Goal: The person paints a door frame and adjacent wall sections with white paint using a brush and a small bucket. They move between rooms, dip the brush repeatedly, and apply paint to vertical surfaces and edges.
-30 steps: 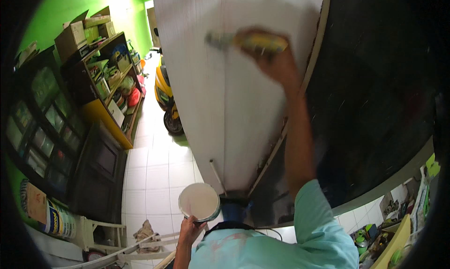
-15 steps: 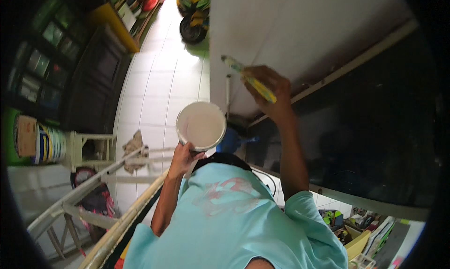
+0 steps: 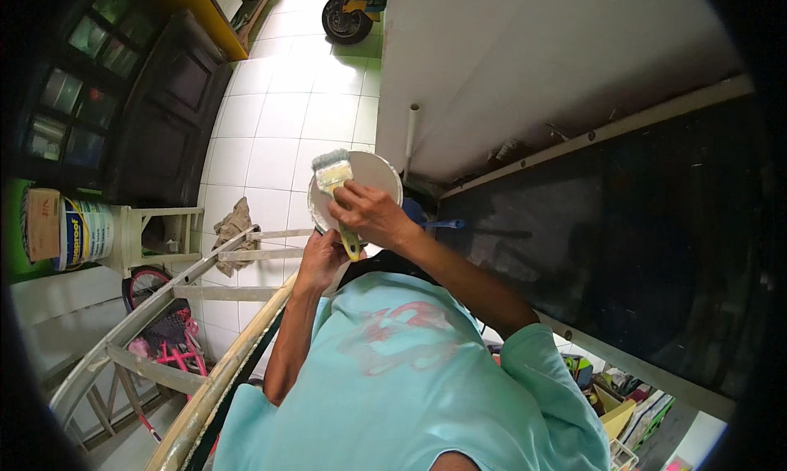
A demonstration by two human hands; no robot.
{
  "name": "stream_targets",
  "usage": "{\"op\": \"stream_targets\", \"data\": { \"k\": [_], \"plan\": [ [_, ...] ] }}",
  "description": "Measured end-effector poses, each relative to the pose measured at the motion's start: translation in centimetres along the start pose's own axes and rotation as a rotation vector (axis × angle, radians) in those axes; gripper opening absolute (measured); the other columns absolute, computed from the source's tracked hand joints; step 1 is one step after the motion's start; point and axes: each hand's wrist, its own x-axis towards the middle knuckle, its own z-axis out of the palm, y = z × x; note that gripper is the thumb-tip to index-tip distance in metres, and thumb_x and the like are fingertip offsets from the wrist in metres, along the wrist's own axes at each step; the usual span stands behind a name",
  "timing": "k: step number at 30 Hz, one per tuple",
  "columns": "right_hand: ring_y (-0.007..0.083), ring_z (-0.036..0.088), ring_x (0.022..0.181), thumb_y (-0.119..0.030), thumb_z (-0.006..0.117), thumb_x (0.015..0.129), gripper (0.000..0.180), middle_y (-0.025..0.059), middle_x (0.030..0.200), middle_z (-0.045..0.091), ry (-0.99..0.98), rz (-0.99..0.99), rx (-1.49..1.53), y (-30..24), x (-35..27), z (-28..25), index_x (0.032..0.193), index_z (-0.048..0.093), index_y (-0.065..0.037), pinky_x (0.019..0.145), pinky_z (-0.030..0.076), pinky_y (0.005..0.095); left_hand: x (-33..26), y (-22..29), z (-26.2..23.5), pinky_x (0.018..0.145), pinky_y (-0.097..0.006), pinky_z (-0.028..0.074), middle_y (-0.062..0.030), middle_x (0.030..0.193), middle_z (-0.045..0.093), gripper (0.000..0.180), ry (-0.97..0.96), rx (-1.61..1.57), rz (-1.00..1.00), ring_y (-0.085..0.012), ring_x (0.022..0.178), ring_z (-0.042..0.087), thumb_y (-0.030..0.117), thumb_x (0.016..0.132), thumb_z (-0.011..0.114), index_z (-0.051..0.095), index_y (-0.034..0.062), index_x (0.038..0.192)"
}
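My left hand [image 3: 321, 262] grips the near rim of a round white bucket [image 3: 384, 174], whose pale inside shows whitish paint or a similar coating. Over the bucket's left side, my right hand [image 3: 370, 213] is closed around the handle of a paintbrush [image 3: 334, 172]. The brush has a yellowish-green handle and grey bristles, which point away from me and lie across the far left rim. Whether the bristles touch the rim cannot be made out. The handle's end comes down close to my left hand, and part of the bucket is hidden behind my right hand.
A ladder [image 3: 123, 340] stands at the left, with a crumpled cloth [image 3: 235, 225] near its rungs. To the right rise a pale wall [image 3: 533, 53] and a long dark panel [image 3: 607, 217]. A white pipe [image 3: 412, 135] stands beyond the bucket; a motorcycle [image 3: 348, 20] is farther off.
My right hand has brought the paintbrush down and left, from beside the wall to over the bucket. My left hand still holds the bucket.
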Motion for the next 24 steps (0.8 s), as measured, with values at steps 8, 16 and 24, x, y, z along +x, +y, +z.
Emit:
{"op": "stream_targets", "data": {
  "k": [8,16,24],
  "plan": [
    [0.0266,0.065,0.082,-0.006,0.063,0.073,0.027,0.0117,0.088,0.066,0.247,0.567,0.23,4.3,-1.0,-1.2,0.1,0.065,-0.006,0.07,0.052,0.0363,-1.4,0.7,-1.1,0.071,-0.034,0.057,-0.0104,0.098,0.06,0.025,0.144,-0.057,0.05,-0.0188,0.083,0.063,0.009,0.09,0.045,0.045,0.0001,0.114],
    [0.0342,0.065,0.084,-0.029,0.07,0.072,0.042,0.0164,0.094,0.066,0.064,1.219,0.116,17.2,-6.9,10.6,0.103,0.063,-0.002,0.076,0.052,0.0437,-2.9,2.3,-0.9,0.058,-0.026,0.052,-0.0082,0.08,0.062,0.011,0.353,0.013,0.034,-0.0169,0.07,0.063,0.01,0.09,0.047,0.05,0.002,0.097],
    [0.0287,0.064,0.075,-0.029,0.07,0.075,0.029,0.012,0.082,0.066,-0.162,1.216,0.039,15.2,-12.8,12.5,0.087,0.063,-0.004,0.072,0.053,0.0398,-2.4,0.8,-3.6,0.074,-0.036,0.057,-0.0148,0.094,0.06,0.012,0.373,-0.109,0.058,-0.0232,0.081,0.063,0.008,0.089,0.049,0.049,-0.0012,0.097]
  ]
}}
